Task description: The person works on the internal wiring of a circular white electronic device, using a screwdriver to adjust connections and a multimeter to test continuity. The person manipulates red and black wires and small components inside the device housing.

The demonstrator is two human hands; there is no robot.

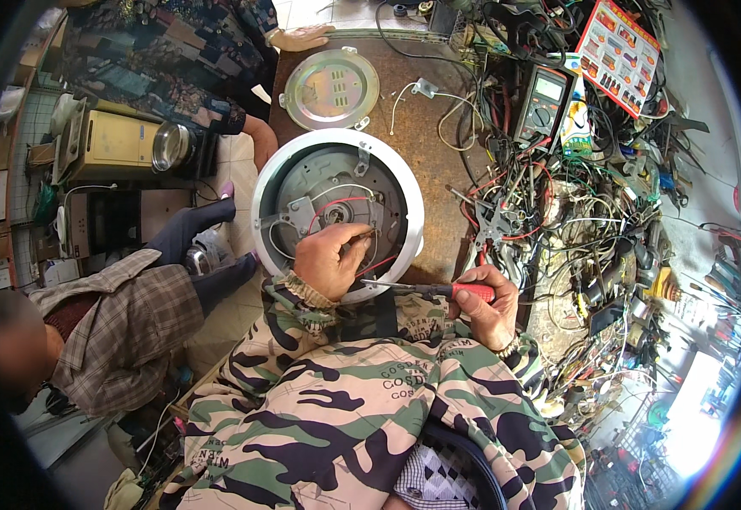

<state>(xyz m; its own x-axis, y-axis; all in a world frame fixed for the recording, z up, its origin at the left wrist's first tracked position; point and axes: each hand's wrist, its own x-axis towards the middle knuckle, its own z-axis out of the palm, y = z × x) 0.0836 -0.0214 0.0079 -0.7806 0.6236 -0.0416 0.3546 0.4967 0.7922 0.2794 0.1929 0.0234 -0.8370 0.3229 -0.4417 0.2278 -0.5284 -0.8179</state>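
A round appliance housing with a white rim stands open on the table in front of me, its metal inside facing up. Red and white wires and metal brackets show within it. Over its near part is my left hand, fingertips pinched together beside the wires; what they hold, if anything, is too small to make out. My right hand is closed round the red handle of a screwdriver. The screwdriver's dark shaft points left, across the near rim of the housing and close to my left wrist.
Beyond the housing, a round metal cover lies on the brown table. A small part with white wires is near it. Tangled wires and tools, with a multimeter, heap up at right. Two other people are at left, one with a hand by the housing.
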